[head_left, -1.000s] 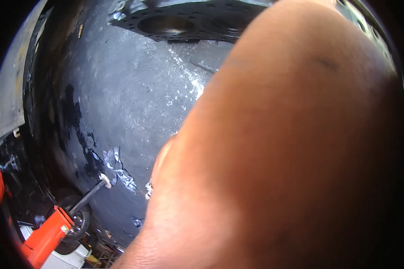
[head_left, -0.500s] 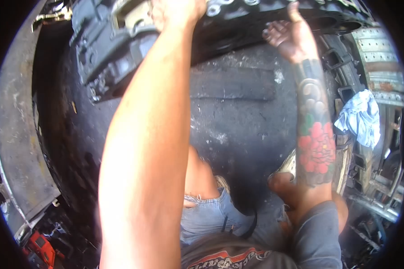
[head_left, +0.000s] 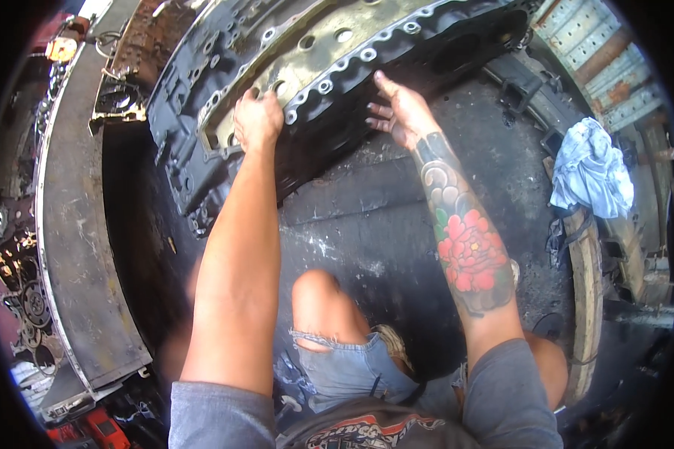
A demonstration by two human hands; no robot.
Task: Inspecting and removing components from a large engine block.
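A large dark engine block [head_left: 195, 112] lies tilted across the far side, with a lighter metal recessed panel [head_left: 329, 37] along its side, edged by a rim of bolt holes. My left hand [head_left: 258, 118] is closed over the near rim of that recess, its fingertips curled inside and partly hidden. Just off the block's shadowed near face, my right hand [head_left: 403, 112] is turned palm inward with thumb raised and fingers apart. It holds nothing; whether its fingertips touch the block I cannot tell.
Dark, stained flooring [head_left: 337, 247] lies between my knees and the block. At left runs a long metal bench [head_left: 79, 224] beside greasy parts. A light blue rag [head_left: 591, 168] hangs at right, over a curved wooden piece [head_left: 586, 314]. Behind it stands a perforated, rusty metal panel [head_left: 606, 60].
My view has shifted, so more of the engine block shows. My left hand still grips its rim. My right hand now appears closer to my left, still open.
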